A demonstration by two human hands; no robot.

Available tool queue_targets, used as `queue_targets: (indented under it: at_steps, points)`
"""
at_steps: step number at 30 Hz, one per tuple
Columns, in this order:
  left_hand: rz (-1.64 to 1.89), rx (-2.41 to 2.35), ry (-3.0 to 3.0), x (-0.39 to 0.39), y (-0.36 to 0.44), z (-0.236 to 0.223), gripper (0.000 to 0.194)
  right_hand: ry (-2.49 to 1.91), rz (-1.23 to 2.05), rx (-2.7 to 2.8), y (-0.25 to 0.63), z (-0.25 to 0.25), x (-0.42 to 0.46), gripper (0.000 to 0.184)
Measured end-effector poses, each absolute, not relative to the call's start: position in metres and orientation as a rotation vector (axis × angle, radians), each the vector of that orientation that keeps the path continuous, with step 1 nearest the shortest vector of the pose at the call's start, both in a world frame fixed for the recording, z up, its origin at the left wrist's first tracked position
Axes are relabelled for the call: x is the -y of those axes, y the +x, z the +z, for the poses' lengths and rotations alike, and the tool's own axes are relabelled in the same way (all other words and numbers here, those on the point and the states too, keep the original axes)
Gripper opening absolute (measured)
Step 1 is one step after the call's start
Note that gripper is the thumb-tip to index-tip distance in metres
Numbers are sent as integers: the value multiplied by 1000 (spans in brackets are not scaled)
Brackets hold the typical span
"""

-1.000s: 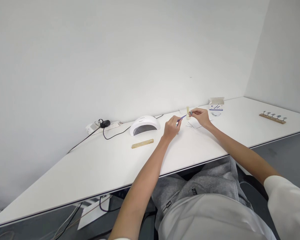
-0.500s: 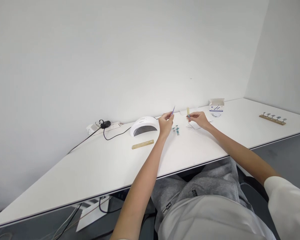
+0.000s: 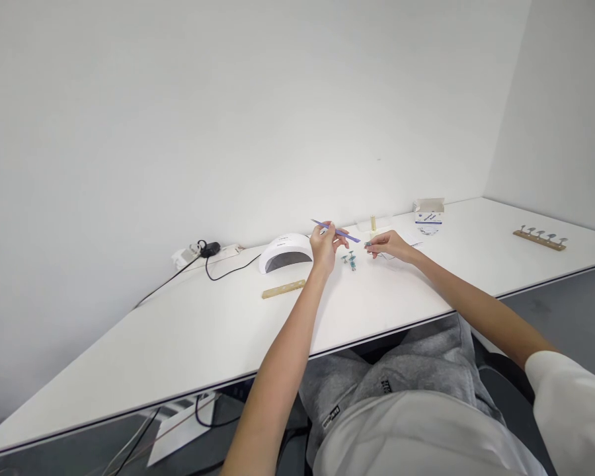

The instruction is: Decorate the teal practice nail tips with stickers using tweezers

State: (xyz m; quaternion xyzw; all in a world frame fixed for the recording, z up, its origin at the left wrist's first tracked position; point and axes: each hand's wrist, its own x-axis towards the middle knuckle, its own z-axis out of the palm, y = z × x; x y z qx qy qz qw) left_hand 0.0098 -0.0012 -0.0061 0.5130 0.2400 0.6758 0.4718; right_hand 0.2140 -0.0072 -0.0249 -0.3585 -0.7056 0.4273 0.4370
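My left hand point(image 3: 324, 246) is closed around a slim purple stick-like tool point(image 3: 346, 235), perhaps a brush; it slants across the fingers with its lower end pointing right, towards my other hand. Between the fingertips of my right hand point(image 3: 387, 245) is a small teal piece point(image 3: 367, 244), too small to make out fully. The tool's end and this piece are close together but look apart. Below them on the table stand several teal nail tips on small stands point(image 3: 351, 260). Behind my right hand is a little bottle with a gold cap point(image 3: 373, 223).
A white nail lamp point(image 3: 288, 243) stands left of my hands, with a tan holder strip point(image 3: 283, 289) in front. Further left are a power strip point(image 3: 186, 256) and black adapter point(image 3: 209, 248). An opened small box point(image 3: 429, 211) and a strip of stands point(image 3: 540, 238) lie right.
The purple tool has swung from upright to slanting, its end now towards my right hand. My right hand has moved slightly left and down with the teal piece, away from the gold cap.
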Motion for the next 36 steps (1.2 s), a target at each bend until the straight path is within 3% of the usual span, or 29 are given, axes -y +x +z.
queue_targets:
  at_steps: [36]
  points:
    - [1550, -525, 1386, 7, 13, -8, 33, -876, 1083, 1670, 213, -22, 8, 34]
